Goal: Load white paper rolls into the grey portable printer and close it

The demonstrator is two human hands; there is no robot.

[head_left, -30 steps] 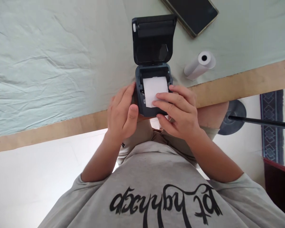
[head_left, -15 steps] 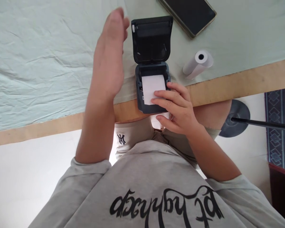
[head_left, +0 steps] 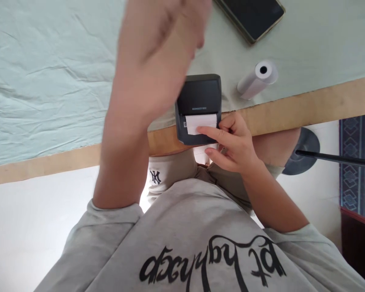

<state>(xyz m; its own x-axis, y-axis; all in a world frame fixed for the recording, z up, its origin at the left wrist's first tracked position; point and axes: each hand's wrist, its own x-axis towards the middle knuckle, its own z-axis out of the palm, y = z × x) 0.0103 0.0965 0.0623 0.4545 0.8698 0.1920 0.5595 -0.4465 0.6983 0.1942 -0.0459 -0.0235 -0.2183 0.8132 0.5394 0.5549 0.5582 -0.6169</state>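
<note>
The small dark label printer [head_left: 198,95] sits at the table's near edge with its lid down. A strip of white paper [head_left: 197,123] comes out from under the lid and lies over the printer's front. My right hand [head_left: 231,142] is at the printer's right side. Its index finger stretches out with the tip on the paper strip, the thumb stands apart and the other fingers are curled by the printer's side. Raised close to the camera, my left hand [head_left: 161,52] is smeared by motion and partly hides the printer's upper left. Its fingertips run past the top of the picture.
A white paper roll [head_left: 255,81] with a dark core stands on the pale green tablecloth [head_left: 54,81], right of the printer. Farther back lies a dark phone [head_left: 255,18]. The wooden table edge [head_left: 307,101] crosses in front of my lap. A black round base with a rod [head_left: 304,152] is at lower right.
The printer's lid has swung from standing open to down over the paper. My left hand has moved right and closer to the camera. My right index finger stays on the paper.
</note>
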